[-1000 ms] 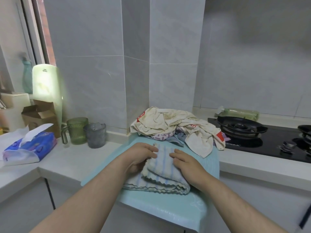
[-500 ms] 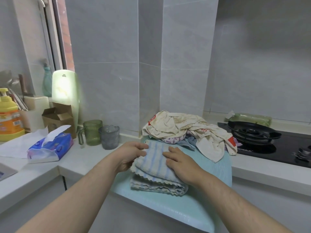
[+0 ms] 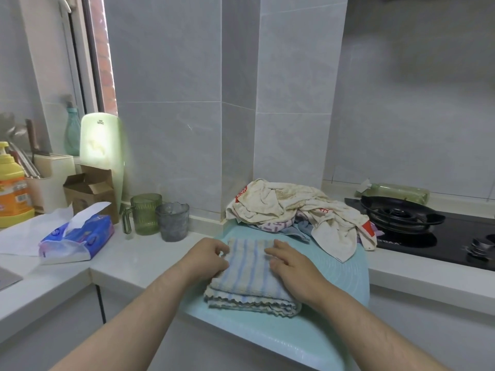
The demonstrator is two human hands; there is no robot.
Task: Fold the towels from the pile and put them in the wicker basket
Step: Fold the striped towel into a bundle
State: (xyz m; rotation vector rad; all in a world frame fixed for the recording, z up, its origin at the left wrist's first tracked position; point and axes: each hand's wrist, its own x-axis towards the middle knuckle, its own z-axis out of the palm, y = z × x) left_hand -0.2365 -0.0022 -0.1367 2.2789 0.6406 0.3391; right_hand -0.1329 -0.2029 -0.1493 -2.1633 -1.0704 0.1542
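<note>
Striped towel (image 3: pixel 249 274), folded into a thick pad, is lying on the teal mat (image 3: pixel 334 285) at the front of the worktop (image 3: pixel 150 258), just in front of the pile (image 3: pixel 294 207) of unfolded towels. The left grip (image 3: pixel 207 257) is curling its fingers over the towel's left edge and seems to be pinching it. The right grip (image 3: pixel 292 266) is resting on top with fingers straight and spread, pressing the layers flat. The fold is looking finished, so the step in hand is probably squaring up and lifting. To do it well, the person should be sliding fingers under the whole stack from both sides, thumbs on top, so the scalloped lower layers are not sagging open. No wicker basket is showing in this view, so it needs locating before the carry.
</note>
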